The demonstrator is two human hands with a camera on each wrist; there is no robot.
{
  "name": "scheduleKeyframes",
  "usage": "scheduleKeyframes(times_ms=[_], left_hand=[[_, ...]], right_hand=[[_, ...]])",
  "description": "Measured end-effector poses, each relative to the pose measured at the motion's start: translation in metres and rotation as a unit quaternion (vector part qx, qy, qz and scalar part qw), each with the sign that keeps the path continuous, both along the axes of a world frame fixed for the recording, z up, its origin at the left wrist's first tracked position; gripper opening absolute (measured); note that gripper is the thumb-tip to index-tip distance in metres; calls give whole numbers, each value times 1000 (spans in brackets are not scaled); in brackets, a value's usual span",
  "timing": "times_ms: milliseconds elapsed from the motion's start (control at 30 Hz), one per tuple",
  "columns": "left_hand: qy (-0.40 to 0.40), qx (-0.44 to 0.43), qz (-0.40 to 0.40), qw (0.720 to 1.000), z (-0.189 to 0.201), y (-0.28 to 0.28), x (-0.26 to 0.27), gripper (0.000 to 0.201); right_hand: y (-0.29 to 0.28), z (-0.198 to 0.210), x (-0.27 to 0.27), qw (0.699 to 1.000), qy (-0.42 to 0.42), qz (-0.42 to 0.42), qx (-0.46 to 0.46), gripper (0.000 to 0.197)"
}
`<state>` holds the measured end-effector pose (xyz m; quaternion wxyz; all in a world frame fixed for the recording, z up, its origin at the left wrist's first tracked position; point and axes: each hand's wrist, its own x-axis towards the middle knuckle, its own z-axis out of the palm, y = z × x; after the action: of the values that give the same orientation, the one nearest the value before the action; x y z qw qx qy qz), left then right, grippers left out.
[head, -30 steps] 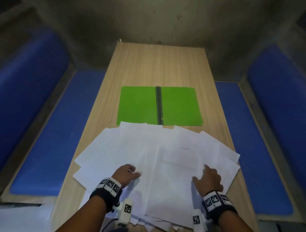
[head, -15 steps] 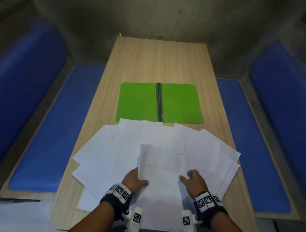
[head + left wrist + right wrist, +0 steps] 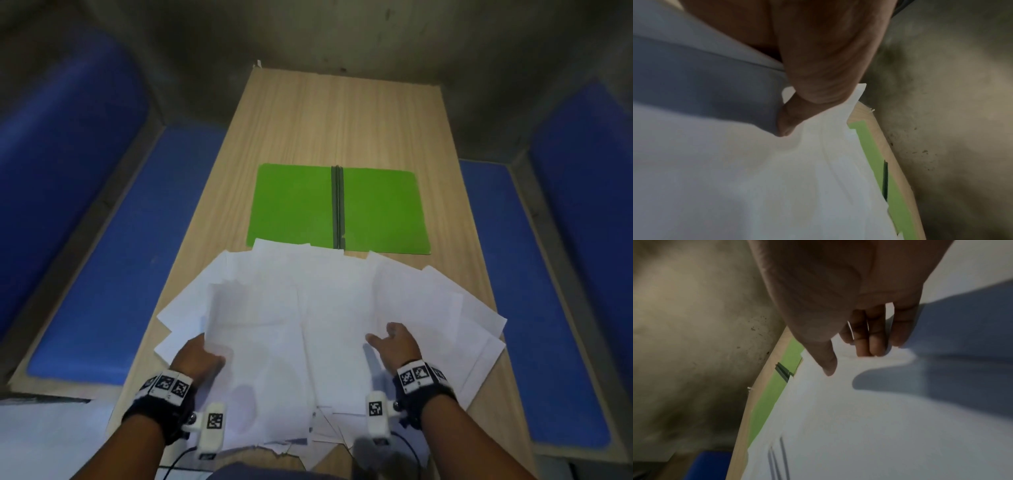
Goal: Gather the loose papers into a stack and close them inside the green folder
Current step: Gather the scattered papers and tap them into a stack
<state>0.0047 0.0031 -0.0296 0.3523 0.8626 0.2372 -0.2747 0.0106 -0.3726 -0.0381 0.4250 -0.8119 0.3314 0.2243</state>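
Observation:
The green folder [image 3: 339, 209] lies open and flat in the middle of the wooden table, its dark spine toward me. Several white papers [image 3: 342, 308] are fanned out between it and the near edge, their far corners overlapping the folder's near edge. My left hand [image 3: 212, 349] pinches a few sheets at their near left corner, thumb [image 3: 789, 125] on top, and holds them slightly raised. My right hand [image 3: 387, 337] hovers just over the papers right of centre, fingers [image 3: 873, 344] relaxed, holding nothing. The folder [image 3: 873, 155] [image 3: 772, 395] shows as a green strip beyond the papers [image 3: 777, 186] [image 3: 879, 418].
The table [image 3: 342, 113] is narrow, with blue padded benches on the left [image 3: 102, 257] and right [image 3: 534, 274]. A grey wall closes off its far end. Some papers overhang the near edge. Bare wood lies beyond the folder.
Both hands were together at the centre on one sheet. My left hand has since moved left with sheets pinched in it, and my right hand has let go and moved right.

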Motion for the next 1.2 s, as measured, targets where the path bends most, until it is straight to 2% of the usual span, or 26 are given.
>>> scheduleKeyframes(times_ms=[67, 133, 233, 400, 467, 533, 600, 700, 800, 933, 1000, 1067, 1133, 1200], left_hand=[[16, -8, -18, 1000, -3, -8, -5, 30], [20, -27, -16, 999, -6, -15, -9, 36], [18, -58, -8, 998, -12, -21, -12, 26], [-5, -98, 71, 993, -6, 3, -13, 26], [-19, -119, 122, 985, -1, 23, -16, 33], [-42, -133, 166, 976, -5, 51, -20, 39], [-65, -104, 185, 975, -10, 79, -24, 36], [-50, -84, 196, 976, 4, 97, -32, 23], [-33, -96, 215, 971, 3, 102, -41, 22], [-21, -94, 217, 971, -29, 109, -50, 28], [-17, -97, 209, 973, -52, 115, -53, 35], [-25, -108, 210, 972, -75, 122, -57, 39], [-28, -111, 217, 969, -62, 110, -56, 37], [-28, -117, 233, 965, -39, 96, -55, 34]], right_hand=[[13, -6, 4, 1000, 6, 17, 8, 73], [25, -10, 6, 999, 12, 45, -4, 65], [35, -9, 5, 996, -2, 84, -15, 33], [16, 5, -1, 995, -26, 93, -1, 18], [-6, 10, -6, 997, -36, 68, -16, 25], [-30, 17, -12, 999, -48, 13, -19, 23], [-50, 25, -16, 996, -67, -46, -29, 20], [-71, 33, -12, 984, -118, -135, -11, 22], [-71, 40, 4, 979, -138, -149, 3, 27], [-19, 50, 33, 982, -167, -68, 55, 6], [16, 45, 45, 988, -142, 22, 55, 11], [47, 34, 55, 987, -93, 133, 18, 5], [74, 21, 61, 968, -56, 239, -53, 16], [93, 12, 60, 957, -44, 271, -94, 37]])
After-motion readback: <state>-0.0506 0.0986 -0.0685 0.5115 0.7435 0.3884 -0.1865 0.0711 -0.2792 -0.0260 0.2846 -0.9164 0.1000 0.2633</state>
